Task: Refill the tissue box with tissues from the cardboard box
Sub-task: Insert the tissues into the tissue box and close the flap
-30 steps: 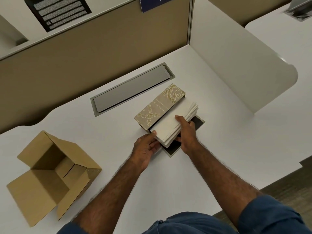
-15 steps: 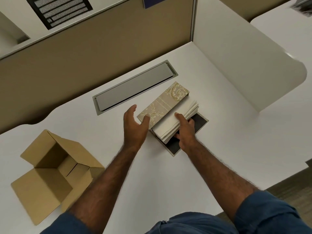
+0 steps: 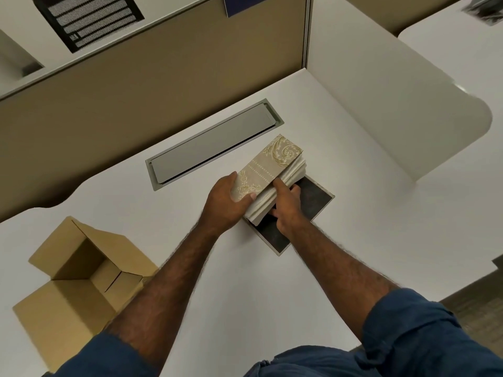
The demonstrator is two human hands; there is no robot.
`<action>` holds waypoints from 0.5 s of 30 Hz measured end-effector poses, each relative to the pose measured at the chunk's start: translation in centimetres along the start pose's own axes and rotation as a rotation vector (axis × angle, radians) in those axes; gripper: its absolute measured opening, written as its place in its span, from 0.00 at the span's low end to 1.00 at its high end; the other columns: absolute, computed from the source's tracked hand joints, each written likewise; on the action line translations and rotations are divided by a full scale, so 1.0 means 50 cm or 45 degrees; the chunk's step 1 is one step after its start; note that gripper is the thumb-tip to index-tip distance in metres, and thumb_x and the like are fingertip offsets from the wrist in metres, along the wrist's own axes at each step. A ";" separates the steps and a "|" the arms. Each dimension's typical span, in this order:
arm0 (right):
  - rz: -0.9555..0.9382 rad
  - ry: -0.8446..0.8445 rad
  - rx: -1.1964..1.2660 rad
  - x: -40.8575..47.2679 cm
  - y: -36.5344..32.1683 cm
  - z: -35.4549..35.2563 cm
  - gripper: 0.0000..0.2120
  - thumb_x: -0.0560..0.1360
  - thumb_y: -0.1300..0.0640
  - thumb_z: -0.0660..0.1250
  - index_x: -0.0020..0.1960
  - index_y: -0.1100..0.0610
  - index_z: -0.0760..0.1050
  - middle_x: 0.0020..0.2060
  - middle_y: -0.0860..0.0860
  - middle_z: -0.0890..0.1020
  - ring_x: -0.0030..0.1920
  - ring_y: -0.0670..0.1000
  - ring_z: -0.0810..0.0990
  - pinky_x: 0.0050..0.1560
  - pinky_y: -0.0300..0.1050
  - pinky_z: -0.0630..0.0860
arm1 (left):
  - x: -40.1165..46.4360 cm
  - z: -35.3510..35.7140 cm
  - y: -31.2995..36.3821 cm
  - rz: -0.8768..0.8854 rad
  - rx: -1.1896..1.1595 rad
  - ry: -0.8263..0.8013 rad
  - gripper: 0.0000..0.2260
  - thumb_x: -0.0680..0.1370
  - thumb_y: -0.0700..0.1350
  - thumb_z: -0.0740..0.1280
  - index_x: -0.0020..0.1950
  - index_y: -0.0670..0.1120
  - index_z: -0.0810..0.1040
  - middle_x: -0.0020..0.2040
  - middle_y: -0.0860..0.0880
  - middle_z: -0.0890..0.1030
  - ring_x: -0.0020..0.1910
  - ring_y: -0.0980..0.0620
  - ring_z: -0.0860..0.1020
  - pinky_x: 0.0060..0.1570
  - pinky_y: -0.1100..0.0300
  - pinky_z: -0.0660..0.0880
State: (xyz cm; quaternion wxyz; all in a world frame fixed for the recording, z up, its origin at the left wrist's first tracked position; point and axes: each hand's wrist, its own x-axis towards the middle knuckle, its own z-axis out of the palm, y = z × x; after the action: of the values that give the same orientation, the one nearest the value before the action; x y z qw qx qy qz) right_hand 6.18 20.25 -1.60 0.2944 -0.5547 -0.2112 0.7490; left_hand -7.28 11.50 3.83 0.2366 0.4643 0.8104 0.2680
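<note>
Together, both hands (image 3: 226,202) (image 3: 287,206) grip tissue box (image 3: 268,165).

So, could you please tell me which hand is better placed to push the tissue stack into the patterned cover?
Probably the right hand: it already grips the white tissue stack along its open side. The left hand is clamped on the patterned cover, bracing its near end.

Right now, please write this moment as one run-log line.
left hand: grip on tissue box | right hand: holds tissue stack | cardboard box: open
</note>
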 end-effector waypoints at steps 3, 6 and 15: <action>0.013 -0.004 -0.013 0.004 0.000 0.007 0.25 0.81 0.49 0.72 0.74 0.51 0.66 0.62 0.55 0.82 0.59 0.54 0.83 0.53 0.56 0.84 | 0.001 0.001 0.000 0.005 0.004 -0.007 0.35 0.77 0.61 0.72 0.79 0.46 0.66 0.72 0.45 0.73 0.67 0.51 0.73 0.59 0.62 0.70; 0.031 -0.018 -0.029 0.008 -0.001 0.012 0.22 0.82 0.49 0.71 0.72 0.49 0.65 0.63 0.55 0.81 0.60 0.55 0.82 0.57 0.58 0.83 | 0.001 0.004 -0.001 0.027 0.024 -0.001 0.34 0.77 0.61 0.72 0.77 0.47 0.67 0.70 0.45 0.74 0.62 0.57 0.70 0.52 0.72 0.67; 0.017 -0.036 -0.011 0.009 -0.003 0.016 0.24 0.83 0.50 0.70 0.74 0.50 0.65 0.58 0.53 0.81 0.55 0.52 0.82 0.54 0.56 0.83 | 0.001 0.006 -0.002 0.048 0.044 0.014 0.32 0.77 0.60 0.72 0.76 0.47 0.68 0.69 0.46 0.74 0.60 0.57 0.70 0.48 0.76 0.62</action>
State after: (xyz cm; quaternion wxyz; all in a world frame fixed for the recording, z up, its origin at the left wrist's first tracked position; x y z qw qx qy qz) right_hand 5.34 20.67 -1.58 0.2840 -0.5468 -0.2148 0.7577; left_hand -7.17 11.56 3.54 0.2190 0.4820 0.8073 0.2610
